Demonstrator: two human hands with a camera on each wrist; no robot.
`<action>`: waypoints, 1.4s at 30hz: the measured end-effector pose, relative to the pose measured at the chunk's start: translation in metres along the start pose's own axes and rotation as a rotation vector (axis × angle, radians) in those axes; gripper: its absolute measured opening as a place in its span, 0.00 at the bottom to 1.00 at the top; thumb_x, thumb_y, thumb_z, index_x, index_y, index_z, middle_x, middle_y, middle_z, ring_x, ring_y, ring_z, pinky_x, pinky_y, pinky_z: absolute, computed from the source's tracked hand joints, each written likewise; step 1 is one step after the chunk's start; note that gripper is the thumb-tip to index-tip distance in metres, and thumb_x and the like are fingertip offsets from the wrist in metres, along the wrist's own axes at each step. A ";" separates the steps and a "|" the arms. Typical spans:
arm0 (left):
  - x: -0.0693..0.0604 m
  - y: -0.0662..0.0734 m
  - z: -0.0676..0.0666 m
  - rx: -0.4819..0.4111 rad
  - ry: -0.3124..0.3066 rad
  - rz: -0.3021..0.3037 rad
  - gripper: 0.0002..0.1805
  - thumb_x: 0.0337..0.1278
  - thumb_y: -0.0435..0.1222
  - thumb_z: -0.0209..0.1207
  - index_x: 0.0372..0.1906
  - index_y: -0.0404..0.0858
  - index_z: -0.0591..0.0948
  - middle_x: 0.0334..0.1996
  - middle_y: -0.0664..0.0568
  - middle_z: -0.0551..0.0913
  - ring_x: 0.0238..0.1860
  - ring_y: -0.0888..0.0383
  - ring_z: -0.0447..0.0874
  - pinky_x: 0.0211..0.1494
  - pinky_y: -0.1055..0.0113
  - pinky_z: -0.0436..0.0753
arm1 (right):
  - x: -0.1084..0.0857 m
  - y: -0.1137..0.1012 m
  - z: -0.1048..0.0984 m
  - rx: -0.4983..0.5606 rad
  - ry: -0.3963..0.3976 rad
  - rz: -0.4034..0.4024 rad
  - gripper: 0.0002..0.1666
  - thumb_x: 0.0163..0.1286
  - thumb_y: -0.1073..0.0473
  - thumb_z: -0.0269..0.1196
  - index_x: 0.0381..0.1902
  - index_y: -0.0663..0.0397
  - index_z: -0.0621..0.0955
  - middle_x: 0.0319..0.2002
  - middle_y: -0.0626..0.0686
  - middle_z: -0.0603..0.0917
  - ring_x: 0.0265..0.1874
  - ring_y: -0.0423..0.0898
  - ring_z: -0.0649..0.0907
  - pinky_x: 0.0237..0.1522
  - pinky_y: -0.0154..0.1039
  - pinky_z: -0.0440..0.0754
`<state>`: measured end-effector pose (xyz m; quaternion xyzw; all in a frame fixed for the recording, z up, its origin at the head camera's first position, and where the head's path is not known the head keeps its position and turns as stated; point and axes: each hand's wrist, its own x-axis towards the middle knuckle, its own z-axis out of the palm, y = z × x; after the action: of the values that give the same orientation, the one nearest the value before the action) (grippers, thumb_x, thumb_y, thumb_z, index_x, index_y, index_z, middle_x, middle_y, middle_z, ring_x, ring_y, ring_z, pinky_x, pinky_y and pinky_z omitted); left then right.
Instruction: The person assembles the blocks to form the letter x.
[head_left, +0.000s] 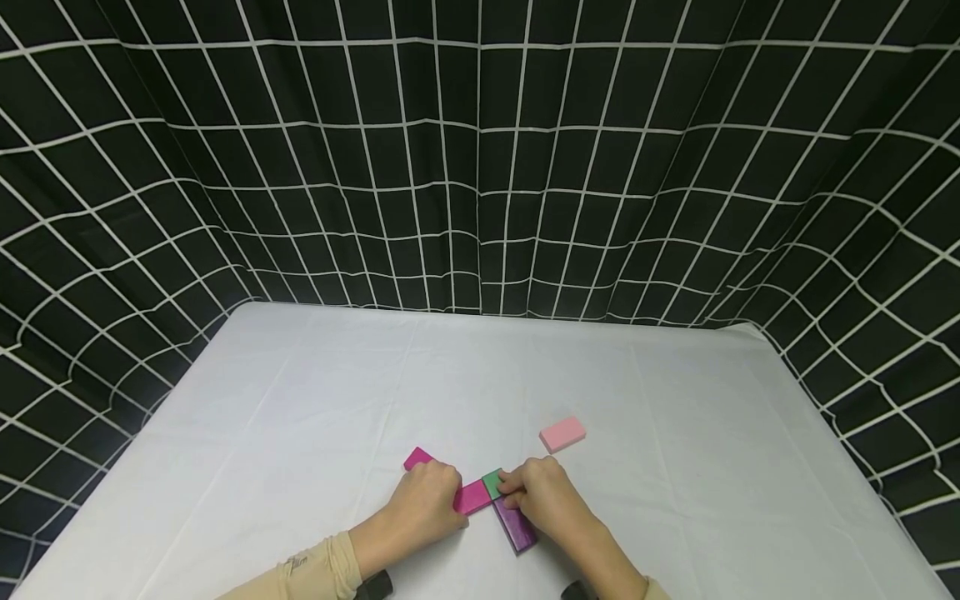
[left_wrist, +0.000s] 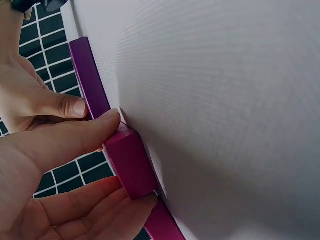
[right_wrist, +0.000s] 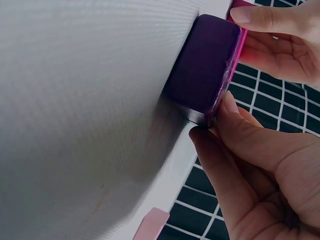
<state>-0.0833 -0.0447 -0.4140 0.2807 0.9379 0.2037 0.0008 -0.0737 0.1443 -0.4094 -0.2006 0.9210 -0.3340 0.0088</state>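
My left hand (head_left: 427, 504) pinches a magenta block (left_wrist: 131, 162) between thumb and fingers, low over the white table. A second magenta block (head_left: 417, 457) shows beyond that hand, partly covered by it. The held block's right end meets a small green block (head_left: 491, 483). A longer dark purple block (head_left: 514, 525) lies near the corner where they meet, pointing toward me. My right hand (head_left: 546, 496) has its thumb and curled fingertips at the green block's right edge and the purple block's far end. In the right wrist view, the purple block (right_wrist: 205, 65) hides the green one.
A pale pink block (head_left: 562, 434) lies apart, beyond my right hand. The white cloth-covered table (head_left: 315, 392) spreads around the blocks. Black curtains with a white grid (head_left: 450, 167) hang behind the table and along both sides.
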 end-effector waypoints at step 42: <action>-0.004 0.001 -0.008 0.035 0.064 0.019 0.20 0.30 0.41 0.78 0.33 0.34 0.87 0.22 0.55 0.81 0.22 0.63 0.75 0.23 0.69 0.76 | 0.001 0.003 -0.001 -0.004 -0.010 0.000 0.09 0.46 0.72 0.73 0.28 0.67 0.86 0.35 0.63 0.86 0.38 0.57 0.87 0.38 0.43 0.84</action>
<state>-0.0801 -0.0493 -0.4066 0.2829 0.9382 0.1962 -0.0360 -0.0757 0.1463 -0.4106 -0.2021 0.9216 -0.3311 0.0128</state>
